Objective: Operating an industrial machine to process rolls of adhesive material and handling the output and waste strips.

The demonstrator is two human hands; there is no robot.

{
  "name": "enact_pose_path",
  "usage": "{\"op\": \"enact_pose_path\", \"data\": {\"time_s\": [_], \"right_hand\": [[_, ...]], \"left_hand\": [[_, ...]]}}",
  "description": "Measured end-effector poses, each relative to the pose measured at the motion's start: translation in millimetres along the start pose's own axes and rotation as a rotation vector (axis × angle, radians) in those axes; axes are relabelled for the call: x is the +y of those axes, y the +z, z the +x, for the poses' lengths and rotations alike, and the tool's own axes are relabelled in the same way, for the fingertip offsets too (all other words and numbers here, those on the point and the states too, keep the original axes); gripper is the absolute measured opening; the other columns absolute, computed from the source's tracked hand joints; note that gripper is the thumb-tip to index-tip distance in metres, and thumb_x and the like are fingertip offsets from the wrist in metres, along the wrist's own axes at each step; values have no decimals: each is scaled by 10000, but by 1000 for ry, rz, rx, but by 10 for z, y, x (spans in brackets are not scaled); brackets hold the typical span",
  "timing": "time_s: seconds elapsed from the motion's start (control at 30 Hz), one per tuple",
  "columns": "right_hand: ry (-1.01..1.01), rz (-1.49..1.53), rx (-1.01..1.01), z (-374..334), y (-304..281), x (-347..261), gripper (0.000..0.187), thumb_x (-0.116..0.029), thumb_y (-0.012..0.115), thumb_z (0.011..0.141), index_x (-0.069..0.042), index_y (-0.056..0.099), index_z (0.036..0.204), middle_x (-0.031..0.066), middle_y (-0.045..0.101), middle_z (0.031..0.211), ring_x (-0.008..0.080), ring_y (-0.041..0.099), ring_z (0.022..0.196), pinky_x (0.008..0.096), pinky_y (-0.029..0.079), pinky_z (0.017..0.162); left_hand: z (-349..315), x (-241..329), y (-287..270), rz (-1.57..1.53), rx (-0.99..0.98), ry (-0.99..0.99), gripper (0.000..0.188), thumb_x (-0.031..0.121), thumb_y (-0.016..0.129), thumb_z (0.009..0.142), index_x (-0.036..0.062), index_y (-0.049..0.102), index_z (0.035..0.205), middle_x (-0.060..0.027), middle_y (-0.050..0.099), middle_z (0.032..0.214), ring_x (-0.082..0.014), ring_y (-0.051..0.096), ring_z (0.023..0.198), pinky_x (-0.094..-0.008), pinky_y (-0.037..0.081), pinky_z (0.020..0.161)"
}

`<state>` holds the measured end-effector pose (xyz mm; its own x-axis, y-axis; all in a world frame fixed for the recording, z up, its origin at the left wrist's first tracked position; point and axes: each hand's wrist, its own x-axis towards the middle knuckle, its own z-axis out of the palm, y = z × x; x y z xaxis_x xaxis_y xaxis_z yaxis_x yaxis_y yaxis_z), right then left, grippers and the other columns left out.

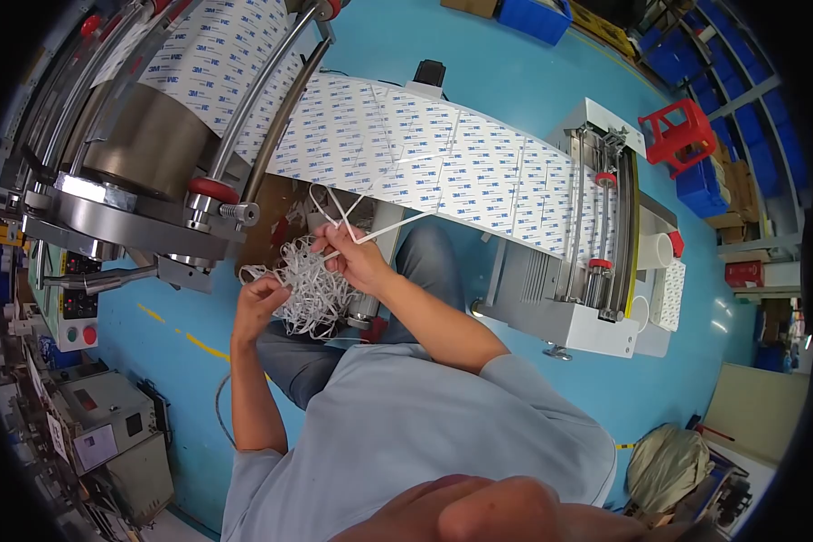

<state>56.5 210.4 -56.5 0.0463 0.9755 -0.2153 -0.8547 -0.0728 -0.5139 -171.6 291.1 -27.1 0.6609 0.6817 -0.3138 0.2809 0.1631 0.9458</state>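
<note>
A tangled bundle of thin white strips lies between my hands, above my lap. My right hand is closed in a pinch on a white strip at the bundle's upper right. That strip runs up to the near edge of a wide printed white web, and other strip lengths cross in a loop above my fingers. At the bundle's left side, my left hand is closed with curled fingers, loose strips at its fingertips. Exactly which strand it grips is hidden.
A metal machine with rollers stands at my left, its control panel below. The web stretches to a second roller unit at my right. A red stool and blue bins stand farther off. Grey equipment boxes sit lower left.
</note>
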Motion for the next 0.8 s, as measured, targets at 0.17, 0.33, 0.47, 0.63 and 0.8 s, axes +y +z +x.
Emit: {"op": "enact_pose_path", "data": {"time_s": [0.17, 0.33, 0.47, 0.63, 0.8], "right_hand": [[-80, 27, 95, -97, -65, 108, 258, -322, 501, 917, -69, 552, 919, 25, 571, 693, 89, 502, 550, 207, 423, 517], [-69, -45, 127, -109, -178, 43, 242, -294, 515, 915, -56, 551, 898, 17, 564, 692, 91, 497, 552, 211, 402, 502], [-137, -324, 138, -99, -185, 18, 196, -247, 549, 891, -54, 555, 928, 6, 564, 726, 70, 504, 622, 201, 406, 558], [-327, -432, -28, -316, -176, -37, 246, -131, 586, 854, -49, 526, 1078, 40, 569, 1008, 111, 530, 925, 246, 445, 766], [-443, -444, 160, -418, -166, -63, 290, -25, 572, 813, -36, 526, 1099, 32, 583, 1020, 120, 540, 969, 263, 442, 806]], "left_hand": [[-78, 143, 69, -160, -47, 48, 117, 23, 606, 785, 1, 609, 900, -17, 584, 904, -90, 532, 791, -227, 417, 693], [-35, 3, 29, 40, 373, 21, 145, 113, 640, 786, 11, 578, 868, -27, 575, 847, -114, 547, 814, -275, 439, 750], [119, 802, 972, 763, 368, 563, 407, 215, 732, 683, 21, 550, 991, -126, 573, 967, -292, 552, 896, -369, 430, 807], [520, 952, 1603, 850, 227, 510, 637, 256, 733, 668, -17, 466, 1177, -159, 591, 1030, -329, 543, 956, -394, 398, 873], [740, 970, 1643, 617, 37, 272, 381, 247, 691, 730, -2, 611, 1007, -151, 656, 831, -278, 630, 756, -344, 483, 681]]}}
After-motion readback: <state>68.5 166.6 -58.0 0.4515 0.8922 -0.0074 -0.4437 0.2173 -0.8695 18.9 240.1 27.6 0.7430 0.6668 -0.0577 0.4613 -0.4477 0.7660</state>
